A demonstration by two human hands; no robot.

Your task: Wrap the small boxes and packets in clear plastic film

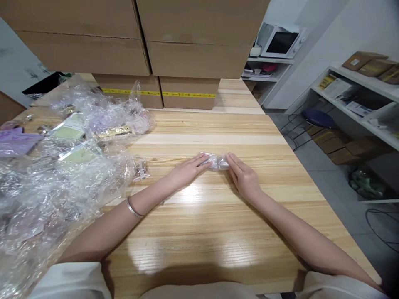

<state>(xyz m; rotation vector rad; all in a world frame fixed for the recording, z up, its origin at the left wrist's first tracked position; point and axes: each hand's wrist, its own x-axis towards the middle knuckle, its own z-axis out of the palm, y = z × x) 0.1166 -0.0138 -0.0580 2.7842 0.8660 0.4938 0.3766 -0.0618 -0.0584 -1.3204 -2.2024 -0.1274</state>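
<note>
A small clear plastic packet (216, 162) lies on the wooden table (199, 232) between my two hands. My left hand (187, 170) touches its left end with the fingertips, a thin bracelet on that wrist. My right hand (243, 176) presses on its right end with the fingers stretched forward. Both hands pinch or press the packet flat against the tabletop. What the packet holds is too small to tell.
A big heap of clear bubble wrap and bagged items (62, 166) covers the table's left side. One small bagged item (141, 171) lies near my left forearm. Stacked cardboard boxes (156, 45) stand at the back. White shelves (358, 99) and a stool (318, 118) are on the right.
</note>
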